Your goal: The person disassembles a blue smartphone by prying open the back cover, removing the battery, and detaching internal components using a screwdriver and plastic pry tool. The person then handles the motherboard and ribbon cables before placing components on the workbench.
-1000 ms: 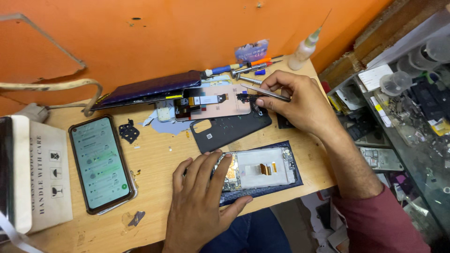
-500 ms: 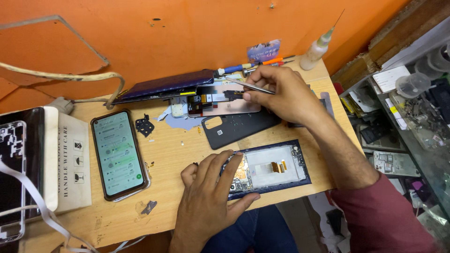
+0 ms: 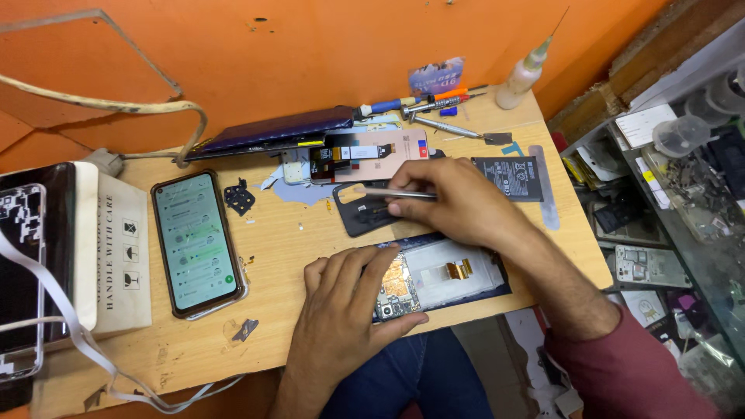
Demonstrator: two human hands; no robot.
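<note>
The left hand (image 3: 341,310) lies flat, fingers spread, pressing the opened dark-framed phone with bare circuit board and orange flex ribbon (image 3: 446,273) at the wooden bench's front edge; it looks light, thin and fragile, best steadied by its frame. The right hand (image 3: 454,203) pinches slim metal tweezers (image 3: 392,193) over the black plastic back cover (image 3: 366,213); their tips are too small to read.

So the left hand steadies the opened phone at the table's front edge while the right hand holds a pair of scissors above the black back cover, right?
Not quite: the head view shows the right hand holding thin metal tweezers, not scissors, above the black plastic back cover. The left hand does steady the opened phone at the wooden table's front edge.
</note>
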